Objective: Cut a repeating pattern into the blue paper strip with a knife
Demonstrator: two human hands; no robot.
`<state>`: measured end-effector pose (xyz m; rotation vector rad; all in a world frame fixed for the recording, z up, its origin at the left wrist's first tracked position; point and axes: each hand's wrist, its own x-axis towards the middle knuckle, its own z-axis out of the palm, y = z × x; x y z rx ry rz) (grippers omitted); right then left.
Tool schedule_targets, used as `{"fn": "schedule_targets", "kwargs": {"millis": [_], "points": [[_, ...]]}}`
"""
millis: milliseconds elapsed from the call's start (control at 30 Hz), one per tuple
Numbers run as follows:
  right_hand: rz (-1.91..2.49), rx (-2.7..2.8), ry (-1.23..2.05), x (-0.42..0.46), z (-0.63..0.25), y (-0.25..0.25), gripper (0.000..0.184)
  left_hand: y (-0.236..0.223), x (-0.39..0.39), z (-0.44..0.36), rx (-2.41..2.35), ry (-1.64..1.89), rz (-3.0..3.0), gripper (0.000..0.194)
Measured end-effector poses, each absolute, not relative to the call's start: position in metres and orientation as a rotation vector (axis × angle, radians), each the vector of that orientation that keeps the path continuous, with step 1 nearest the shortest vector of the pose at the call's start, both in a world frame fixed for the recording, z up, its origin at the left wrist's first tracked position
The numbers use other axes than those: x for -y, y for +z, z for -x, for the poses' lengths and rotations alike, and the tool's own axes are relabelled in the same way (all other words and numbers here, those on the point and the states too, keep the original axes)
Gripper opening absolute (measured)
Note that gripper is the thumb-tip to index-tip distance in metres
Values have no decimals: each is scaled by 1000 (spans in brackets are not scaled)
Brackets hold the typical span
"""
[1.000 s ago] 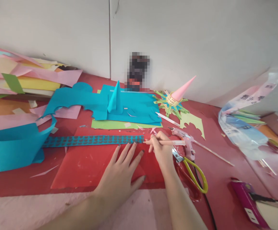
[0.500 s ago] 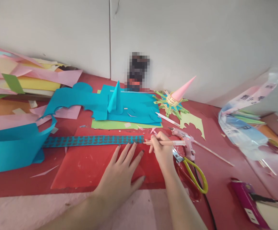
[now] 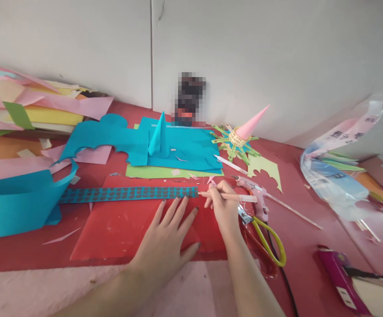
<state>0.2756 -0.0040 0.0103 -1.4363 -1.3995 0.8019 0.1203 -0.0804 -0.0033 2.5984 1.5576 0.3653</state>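
A long blue paper strip covered with rows of small dark curved marks lies across a red board. My left hand rests flat with fingers spread, its fingertips on the strip's lower edge near the right end. In my right hand is a pinkish pen, pinched between thumb and fingers. The pen's tip is at the right end of the strip. Just right of that hand lie yellow-handled scissors and a pink glue gun with a glue stick behind it.
Behind the board are blue sheets with a blue paper cone. A pink cone ornament stands near the wall. Paper scraps pile up at left. A plastic bag and a purple power strip are at right.
My right hand and the pen tip have shifted very slightly at the strip's right end. My left hand stays in place.
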Motion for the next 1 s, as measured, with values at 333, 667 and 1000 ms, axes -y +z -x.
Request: {"fn": "schedule_targets", "kwargs": {"millis": [333,667,1000], "points": [[1435,1497,761,3,-279,6,32,-3,81,-121,-1554,357,-2593,56],[1436,1476,750,4,-276,11,33,-3,81,-120,-1560,361,-2595,56],[1433,1356,818,3,-277,9,31,-3,80,-121,-1561,383,-2604,55]]}}
